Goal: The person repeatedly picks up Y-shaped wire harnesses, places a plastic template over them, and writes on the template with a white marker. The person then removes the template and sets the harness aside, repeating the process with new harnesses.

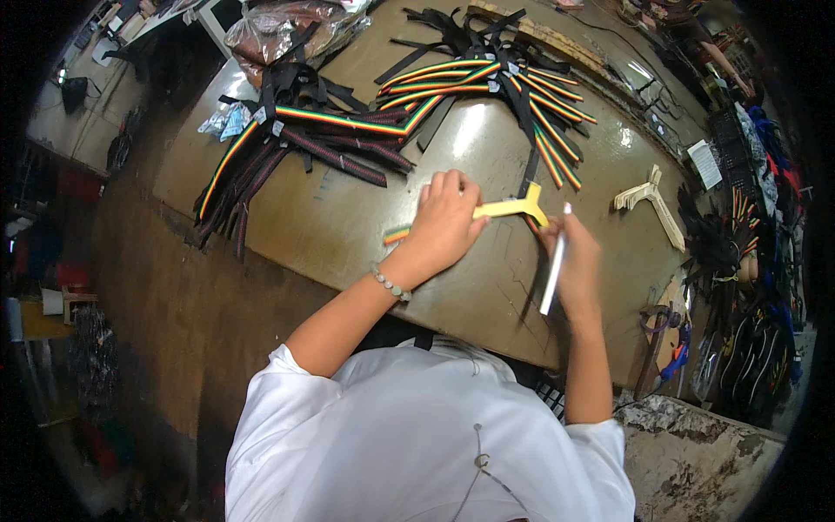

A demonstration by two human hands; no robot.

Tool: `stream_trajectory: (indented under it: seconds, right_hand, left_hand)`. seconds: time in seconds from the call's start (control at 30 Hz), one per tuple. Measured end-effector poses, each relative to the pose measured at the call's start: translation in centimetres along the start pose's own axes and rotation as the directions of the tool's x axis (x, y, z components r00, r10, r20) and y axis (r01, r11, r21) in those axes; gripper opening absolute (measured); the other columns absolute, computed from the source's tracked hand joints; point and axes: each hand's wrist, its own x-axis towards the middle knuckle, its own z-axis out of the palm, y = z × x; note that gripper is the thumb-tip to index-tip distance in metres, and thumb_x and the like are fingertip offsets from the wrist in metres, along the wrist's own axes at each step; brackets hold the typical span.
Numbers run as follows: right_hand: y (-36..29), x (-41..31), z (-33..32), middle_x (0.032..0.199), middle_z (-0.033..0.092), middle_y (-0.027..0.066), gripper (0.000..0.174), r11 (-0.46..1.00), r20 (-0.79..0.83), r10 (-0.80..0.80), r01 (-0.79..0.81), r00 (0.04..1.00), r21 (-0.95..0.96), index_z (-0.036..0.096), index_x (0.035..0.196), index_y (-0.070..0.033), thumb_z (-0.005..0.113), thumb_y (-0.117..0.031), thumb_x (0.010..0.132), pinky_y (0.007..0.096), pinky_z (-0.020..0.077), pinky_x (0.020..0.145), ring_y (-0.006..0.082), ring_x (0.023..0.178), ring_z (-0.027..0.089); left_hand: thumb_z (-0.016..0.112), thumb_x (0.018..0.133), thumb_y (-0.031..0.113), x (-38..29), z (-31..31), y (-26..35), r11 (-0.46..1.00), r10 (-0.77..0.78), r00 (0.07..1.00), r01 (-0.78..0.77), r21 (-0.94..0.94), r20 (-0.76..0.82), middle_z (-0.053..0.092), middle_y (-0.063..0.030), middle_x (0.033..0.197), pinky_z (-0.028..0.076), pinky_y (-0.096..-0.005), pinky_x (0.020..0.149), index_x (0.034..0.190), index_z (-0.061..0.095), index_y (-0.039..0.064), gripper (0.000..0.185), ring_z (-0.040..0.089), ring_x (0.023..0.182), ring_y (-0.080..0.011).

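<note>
My left hand (447,212) holds the stem of a flat yellow Y-shaped template (515,207), its thumb along the lower edge. Under that hand runs a striped webbing strap, whose red, yellow and green end (396,235) sticks out to the left of it. My right hand (574,264), slightly blurred, grips a slim white pen (554,274) near the template's forked end. The pen's marking tip cannot be made out. From the fork a black strap (530,171) leads up to a bundle of straps (496,72).
Another bundle of black and striped straps (293,124) lies at the left of the worktable (313,241). Behind it sits a clear plastic bag (280,36) of brown material. Several pale Y-shaped templates (652,196) are stacked at right, above scissors with purple handles (659,320).
</note>
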Motion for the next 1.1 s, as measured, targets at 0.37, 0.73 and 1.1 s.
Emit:
stream_trajectory:
  seconds: [0.37, 0.73, 1.1]
  right_hand:
    - [3.7, -5.4, -4.5, 0.085, 0.072, 0.0134, 0.02, 0.924, -0.345, 0.306, -0.364, 0.887, -0.114, 0.053, 0.088, -0.001, 0.071, -0.01, 0.09, 0.031, 0.0523, 0.074, 0.0147, 0.079, 0.065]
    - [6.3, -6.0, -5.7, 0.06, 0.049, 0.0057, 0.034, 0.885, -0.338, 0.28, -0.378, 0.899, -0.273, 0.049, 0.078, -0.002, 0.072, -0.022, 0.091, 0.0308, 0.0419, 0.056, 0.0135, 0.058, 0.043]
    - [7.4, -5.1, -7.9, 0.122, 0.066, 0.0209, 0.014, 0.949, -0.015, 0.287, -0.286, 0.958, -0.132, 0.054, 0.097, -0.002, 0.063, 0.001, 0.086, 0.0391, 0.0468, 0.097, 0.0349, 0.114, 0.064]
  left_hand:
    - [0.071, 0.082, 0.012, 2.1, 2.2, 0.9, 0.982, 0.148, 0.964, -0.116, -0.151, 0.22, 0.061, -0.0172, 0.105, 0.045, -0.0439, 0.09, 0.108, 0.062, 0.002, 0.028, 0.056, 0.102, -0.0366]
    - [0.06, 0.087, 0.007, 4.2, -7.5, -0.5, 0.946, 0.224, 0.969, -0.242, -0.215, -0.104, 0.07, -0.016, 0.091, 0.051, -0.0451, 0.08, 0.097, 0.067, 0.003, 0.013, 0.065, 0.087, -0.0361]
    - [0.063, 0.096, 0.014, 0.0, -22.2, -13.6, 0.86, -0.267, 0.734, 0.474, 0.19, -0.624, 0.07, -0.0104, 0.1, 0.048, -0.0276, 0.09, 0.112, 0.068, -0.004, 0.024, 0.065, 0.096, -0.0145]
